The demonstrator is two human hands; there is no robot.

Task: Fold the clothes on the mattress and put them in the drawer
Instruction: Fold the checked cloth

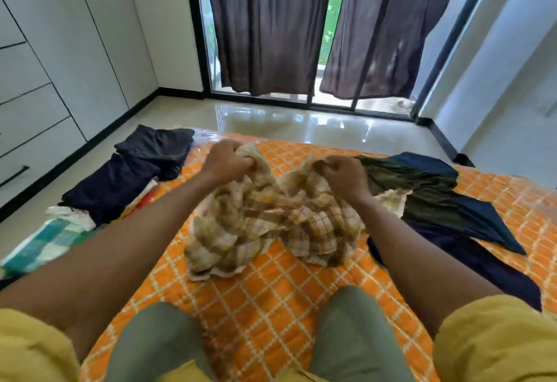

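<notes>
checked brown cloth (271, 221) lies bunched at frame centre on the orange mattress (271, 300); left hand (224, 160) and right hand (343, 175) each clutch a fistful of its upper edge, fingers curled tight.

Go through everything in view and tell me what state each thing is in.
Left hand: grips the plaid cloth.
Right hand: grips the plaid cloth.
Plaid cloth: bunched, unfolded.
Dark stack: folded, at mattress edge.
Dark pile: unfolded.
Drawers: closed.
Curtains: parted.
</notes>
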